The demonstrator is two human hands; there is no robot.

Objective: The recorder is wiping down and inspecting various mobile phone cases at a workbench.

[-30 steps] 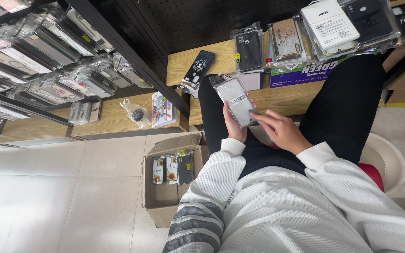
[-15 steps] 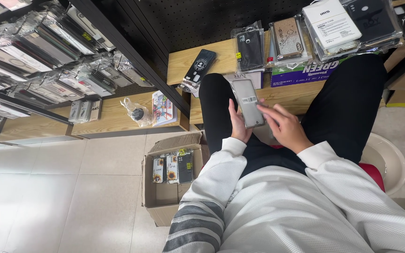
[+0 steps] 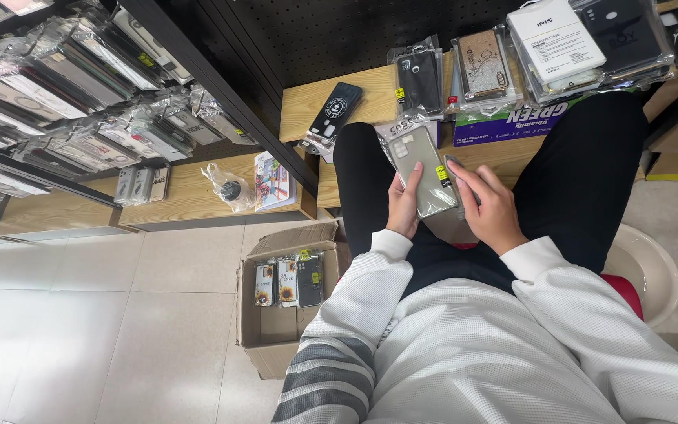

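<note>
Hands (image 3: 449, 200) half hiding phone case (image 3: 424, 169)

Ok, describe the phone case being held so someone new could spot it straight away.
Find the seated person's black trousers in front of the wooden shelf. Over the lap, both hands hold a grey-green phone case in clear wrap. The cases on the shelf lie untouched; only this one is held.

Cardboard box (image 3: 276, 334) on tiled floor (image 3: 96, 314), w/ a row of packaged phone cases (image 3: 287, 281) standing inside. Low wooden shelf (image 3: 190, 196) carries a knotted clear bag (image 3: 229, 188) & a colourful booklet (image 3: 271, 180). Black phone case (image 3: 336, 108) lies on upper wooden ledge (image 3: 308, 98). Bagged cases (image 3: 64, 86) hang on rack at left. White box (image 3: 552, 35) tops stack at right.
</note>
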